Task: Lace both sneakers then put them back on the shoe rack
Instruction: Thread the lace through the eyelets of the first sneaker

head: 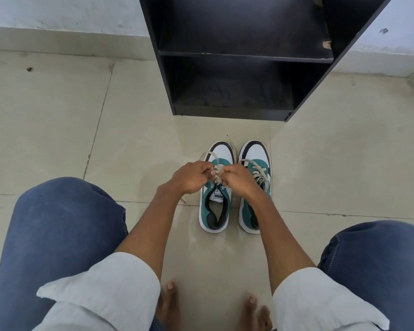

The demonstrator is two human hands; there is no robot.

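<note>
Head view of a person crouched on a tiled floor point(58, 120) before a black shoe rack point(239, 56). Two green-and-white sneakers stood side by side, toes toward the rack and heels toward the person, probably so that the tongues faced up within easy reach of both arms. The left hand point(189, 177) and right hand point(237, 179) were close together over the middle of the left sneaker point(216, 211), each pinched on a strand of its pale lace point(216, 169); the pull seemed directed outward, as if to tighten a crossing or begin a knot. One loop of that lace stood up beyond the left hand, and a loose end trailed on the floor beside the left wrist. The right sneaker point(256, 154) lay just beside the right hand, partly hidden under the right forearm; its lace point(259, 174) already crossed through the eyelets, though whether it was tied could not be told. Both rack shelves visible were vacant, with the lower opening directly beyond the toes, near enough for the pair to be slid or lifted in once lacing was finished.
</note>
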